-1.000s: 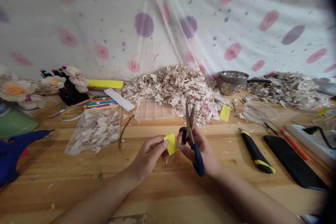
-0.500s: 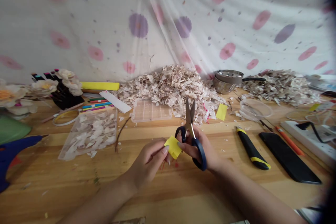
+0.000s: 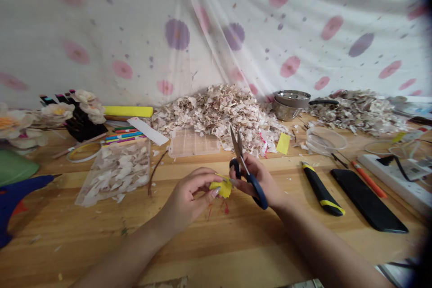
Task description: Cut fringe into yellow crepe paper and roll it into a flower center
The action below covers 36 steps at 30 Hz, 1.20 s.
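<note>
My left hand (image 3: 192,193) pinches a small piece of yellow paper (image 3: 221,187) just above the wooden table (image 3: 216,243). My right hand (image 3: 258,180) grips blue-handled scissors (image 3: 245,168) with the blades pointing up and away, nearly closed; its fingertips also touch the yellow paper. A few thin red strands hang below the paper. Both hands meet at the centre of the table.
A heap of pale petal-like scraps (image 3: 219,112) lies behind the hands, another heap (image 3: 357,110) at far right. Nearby: clear plastic box (image 3: 194,142), bag of scraps (image 3: 116,171), yellow note (image 3: 282,143), utility knife (image 3: 322,189), black phone (image 3: 367,207), metal pan (image 3: 292,103), paper flowers (image 3: 60,112), blue glue gun (image 3: 16,191).
The scissor blades have closed and tilted a little left. The yellow paper has been turned flatter and lower between my fingers. The camera view shifted slightly.
</note>
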Tool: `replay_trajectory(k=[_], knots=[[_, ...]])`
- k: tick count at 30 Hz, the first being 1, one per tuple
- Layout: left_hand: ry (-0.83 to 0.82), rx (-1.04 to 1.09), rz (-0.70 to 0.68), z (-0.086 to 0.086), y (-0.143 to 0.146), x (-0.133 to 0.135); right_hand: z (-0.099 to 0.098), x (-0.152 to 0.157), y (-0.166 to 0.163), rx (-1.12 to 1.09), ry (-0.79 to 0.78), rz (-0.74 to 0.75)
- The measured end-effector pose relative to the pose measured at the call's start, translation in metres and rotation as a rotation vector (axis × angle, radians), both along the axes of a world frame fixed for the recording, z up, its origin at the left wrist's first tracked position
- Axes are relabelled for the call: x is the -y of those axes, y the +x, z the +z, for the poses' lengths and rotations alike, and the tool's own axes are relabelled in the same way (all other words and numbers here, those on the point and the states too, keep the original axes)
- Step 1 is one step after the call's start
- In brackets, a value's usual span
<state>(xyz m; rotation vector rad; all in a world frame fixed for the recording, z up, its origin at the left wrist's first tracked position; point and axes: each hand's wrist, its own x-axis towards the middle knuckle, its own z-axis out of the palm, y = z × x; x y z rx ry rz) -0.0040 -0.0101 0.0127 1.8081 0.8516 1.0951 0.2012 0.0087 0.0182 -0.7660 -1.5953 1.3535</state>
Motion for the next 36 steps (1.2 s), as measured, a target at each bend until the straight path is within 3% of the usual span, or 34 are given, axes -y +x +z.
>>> replay_trajectory(k=[7, 12, 18, 28, 36], knots=[[0.185, 0.021, 0.242, 0.003, -0.008, -0.002, 0.015, -0.018, 0.053, 0.290, 0.119, 0.289], [0.297, -0.022, 0.351, 0.006, -0.010, -0.003, 0.018, -0.019, 0.062, 0.556, 0.113, 0.409], [0.234, 0.004, 0.328, 0.006, -0.005, -0.001, 0.018, -0.016, 0.051, 0.731, 0.013, 0.463], [-0.123, 0.253, 0.143, 0.000, -0.003, 0.001, 0.018, -0.014, 0.048, 0.643, -0.110, 0.507], [-0.186, 0.375, 0.094, 0.002, 0.000, 0.001, 0.015, -0.017, 0.048, 0.582, -0.207, 0.474]])
